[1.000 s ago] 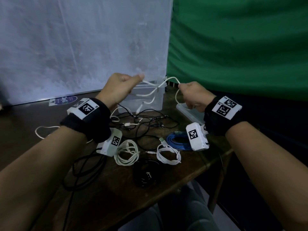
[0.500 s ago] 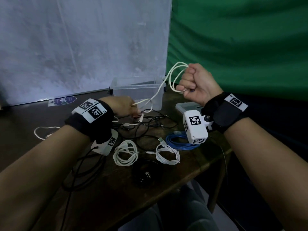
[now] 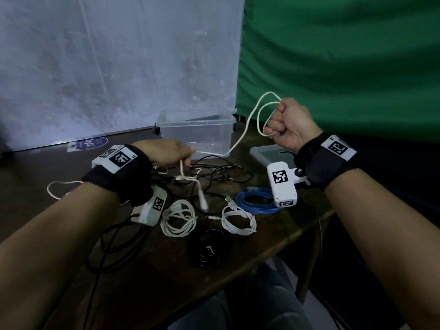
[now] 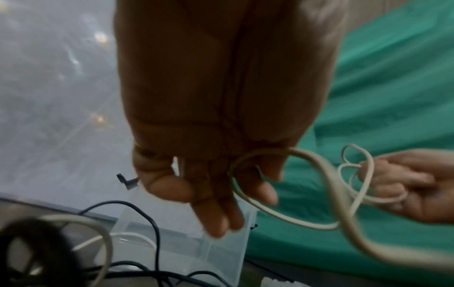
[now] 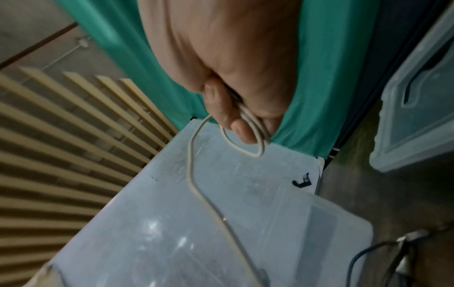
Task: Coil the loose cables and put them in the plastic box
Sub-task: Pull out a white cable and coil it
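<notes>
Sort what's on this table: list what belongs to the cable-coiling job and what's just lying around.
Job:
- white cable, held by left hand and right hand
- plastic box
- black cable tangle
- coiled white cables, blue coil, black coil

Lying about:
- box lid
- sticker

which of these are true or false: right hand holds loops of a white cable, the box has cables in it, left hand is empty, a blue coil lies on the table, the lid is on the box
1. The right hand holds loops of a white cable. True.
2. The box has cables in it. False: it looks empty.
3. The left hand is empty. False: it holds the same cable lower down.
4. A blue coil lies on the table. True.
5. The lid is on the box. False: it lies beside the box.
</notes>
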